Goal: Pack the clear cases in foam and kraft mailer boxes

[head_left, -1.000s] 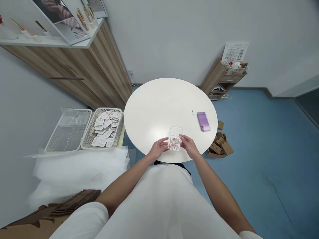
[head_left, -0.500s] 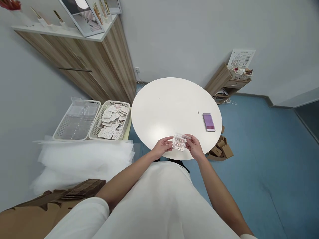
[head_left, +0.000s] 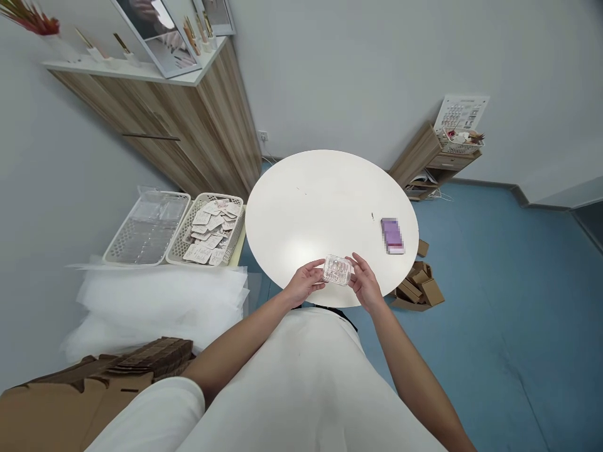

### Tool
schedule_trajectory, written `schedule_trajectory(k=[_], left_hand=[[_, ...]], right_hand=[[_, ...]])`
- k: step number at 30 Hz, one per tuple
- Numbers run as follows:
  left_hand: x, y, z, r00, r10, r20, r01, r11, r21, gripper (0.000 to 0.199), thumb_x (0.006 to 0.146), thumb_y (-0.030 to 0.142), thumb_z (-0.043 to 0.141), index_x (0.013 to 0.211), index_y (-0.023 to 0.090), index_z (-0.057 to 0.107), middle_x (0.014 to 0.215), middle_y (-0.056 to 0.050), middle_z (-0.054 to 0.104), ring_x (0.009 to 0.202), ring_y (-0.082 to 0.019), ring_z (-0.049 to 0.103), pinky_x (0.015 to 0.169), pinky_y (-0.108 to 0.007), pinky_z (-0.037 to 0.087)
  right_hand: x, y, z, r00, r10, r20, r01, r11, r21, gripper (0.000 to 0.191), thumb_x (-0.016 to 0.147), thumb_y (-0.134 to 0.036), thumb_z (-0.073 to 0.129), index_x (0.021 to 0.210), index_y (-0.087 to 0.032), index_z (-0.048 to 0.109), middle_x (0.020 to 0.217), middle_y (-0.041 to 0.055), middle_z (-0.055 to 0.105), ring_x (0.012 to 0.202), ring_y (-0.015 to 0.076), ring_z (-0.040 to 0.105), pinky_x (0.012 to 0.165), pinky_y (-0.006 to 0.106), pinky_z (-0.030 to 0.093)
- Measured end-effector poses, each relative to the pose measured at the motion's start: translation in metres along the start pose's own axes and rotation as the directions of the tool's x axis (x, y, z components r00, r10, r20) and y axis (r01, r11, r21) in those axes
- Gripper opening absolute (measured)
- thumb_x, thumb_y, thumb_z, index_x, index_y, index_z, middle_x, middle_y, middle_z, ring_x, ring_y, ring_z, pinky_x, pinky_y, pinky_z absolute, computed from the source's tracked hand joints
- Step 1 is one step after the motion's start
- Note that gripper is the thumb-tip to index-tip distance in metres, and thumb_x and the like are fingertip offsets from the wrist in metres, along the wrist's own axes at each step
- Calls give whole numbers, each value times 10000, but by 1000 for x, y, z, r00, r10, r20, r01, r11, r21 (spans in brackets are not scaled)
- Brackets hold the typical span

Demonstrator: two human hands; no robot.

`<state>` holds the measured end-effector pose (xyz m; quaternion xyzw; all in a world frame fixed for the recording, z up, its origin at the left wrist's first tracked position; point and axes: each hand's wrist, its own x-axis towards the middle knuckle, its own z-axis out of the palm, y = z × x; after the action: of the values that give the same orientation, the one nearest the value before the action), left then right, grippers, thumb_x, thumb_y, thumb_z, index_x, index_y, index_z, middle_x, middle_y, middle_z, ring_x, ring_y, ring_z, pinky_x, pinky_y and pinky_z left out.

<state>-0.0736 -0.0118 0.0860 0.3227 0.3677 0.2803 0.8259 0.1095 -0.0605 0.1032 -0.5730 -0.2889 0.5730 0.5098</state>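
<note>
while the left hand (head_left: 303,284) pinches the clear box (head_left: 337,270), the right hand (head_left: 367,284) is at its edge, grip unclear; shutting it seems underway, calling next for even pressing.

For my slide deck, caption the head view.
Clear case held between left hand and right hand over a white table.

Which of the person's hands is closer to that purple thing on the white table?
Right. The right hand is left of the purple thing and closer to the body; the left hand, across the clear case, is farther left.
</note>
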Motion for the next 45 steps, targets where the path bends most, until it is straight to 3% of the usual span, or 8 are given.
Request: schedule_trajectory(k=[4, 11, 17, 20, 26, 31, 37, 45], left_hand=[[7, -4, 16, 999, 17, -33, -17, 1000, 3, 514, 686, 333, 666, 1164, 236, 504, 905, -44, 599, 799, -123, 587, 747, -292, 461], [13, -11, 43, 999, -32, -39, 34, 998, 47, 464, 730, 357, 613, 1161, 231, 497, 1011, -79, 593, 852, -157, 607, 756, -311, 451], [16, -20, 59, 994, -12, -105, 42, 956, 289, 457, 680, 423, 646, 1045, 162, 555, 864, -76, 655, 827, -180, 620, 751, -308, 431], [16, -28, 60, 986, 32, -166, 22, 949, 314, 395, 669, 434, 649, 933, 145, 593, 801, -63, 658, 771, -166, 622, 723, -290, 434], [19, -36, 55, 953, 128, -274, -25, 936, 350, 361, 634, 420, 677, 829, 128, 596, 718, -37, 637, 592, -104, 561, 651, -270, 450], [20, -41, 50, 918, 181, -353, -22, 912, 409, 334, 701, 390, 617, 904, 127, 581, 702, -30, 621, 625, -113, 563, 682, -280, 454], [21, -41, 34, 882, 283, -378, -50, 851, 522, 432, 712, 324, 610, 1104, 158, 537, 1032, -94, 582, 816, -144, 577, 780, -309, 455], [21, -29, -4, 869, 259, -421, -19, 868, 496, 482, 753, 299, 558, 1213, 189, 460, 1140, -99, 510, 915, -167, 547, 808, -320, 463]], right_hand=[[-10, -1, -13, 996, 81, 41, -82, 996, 31, 560, 712, -462, 572, 1218, -301, 394, 1146, 56, 554, 918, 192, 605, 794, 387, 497], [-14, -2, -45, 993, 114, -18, -113, 992, 63, 631, 620, -370, 684, 1183, -267, 418, 959, 36, 610, 846, 183, 620, 831, 408, 481], [-13, -6, -58, 995, 98, 1, -97, 994, 53, 623, 607, -364, 692, 1167, -255, 442, 915, 24, 617, 855, 184, 611, 835, 406, 477], [-11, -4, -59, 995, 96, 33, -98, 994, 57, 607, 606, -366, 691, 1153, -258, 453, 904, 18, 616, 833, 177, 613, 829, 402, 480], [6, 3, -54, 994, 76, 82, -78, 996, 30, 613, 598, -364, 687, 1151, -249, 452, 844, 6, 602, 767, 157, 609, 778, 383, 502], [18, 12, -47, 989, 111, 95, -113, 994, 10, 630, 594, -357, 683, 1161, -236, 437, 859, 12, 595, 788, 167, 603, 755, 376, 507], [22, 24, -38, 984, 132, 122, -128, 991, -41, 590, 650, -331, 630, 1189, -246, 404, 975, 46, 577, 874, 180, 584, 797, 380, 486], [47, 35, 3, 981, 117, 157, -57, 937, -343, 687, 680, -360, 582, 1304, -304, 302, 1196, 52, 419, 1076, 208, 466, 913, 394, 409]])
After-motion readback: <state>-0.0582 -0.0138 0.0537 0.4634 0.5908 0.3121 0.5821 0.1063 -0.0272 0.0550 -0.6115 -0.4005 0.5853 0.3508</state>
